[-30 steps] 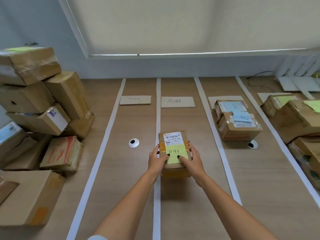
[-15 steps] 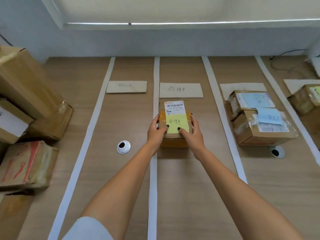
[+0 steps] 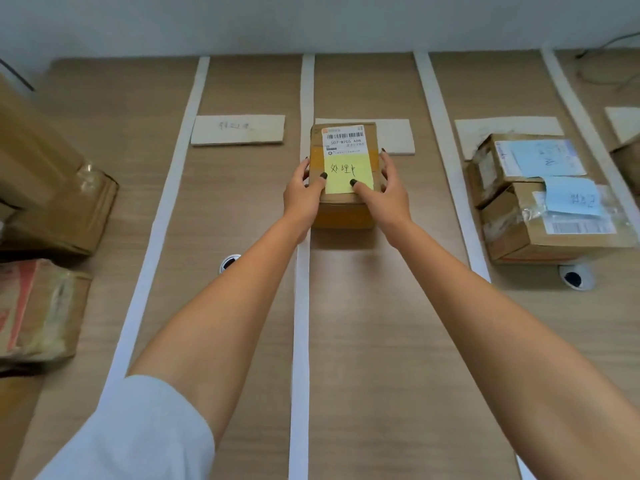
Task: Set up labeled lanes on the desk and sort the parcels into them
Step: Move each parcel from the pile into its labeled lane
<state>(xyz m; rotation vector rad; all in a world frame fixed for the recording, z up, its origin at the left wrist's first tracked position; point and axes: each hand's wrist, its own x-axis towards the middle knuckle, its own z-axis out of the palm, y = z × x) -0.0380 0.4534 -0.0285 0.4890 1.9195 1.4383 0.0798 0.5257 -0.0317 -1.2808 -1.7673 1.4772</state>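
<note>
Where the wooden table meets its left edge, a heap of brown cartons sits well to the left of the held parcel, outside the first white tape strip. Just right of that strip, a pale lane card with faint writing lies flat, to the parcel's upper left, and a round cable port shows below it beside the left forearm. The left hand grips the parcel's left side, fingers curled along the edge and thumb pressed on the top. The parcel itself sits in the lane just right of the middle tape strip, bearing a barcode label and a yellow sticky note with handwriting; its far end overlaps a second lane card. The right hand grips the parcel's right side in the same way, thumb on the note. Whether the parcel rests fully on the table cannot be told. Further right of the parcel, beyond another tape strip, two taped boxes with blue notes lie touching each other, a third card behind them.
</note>
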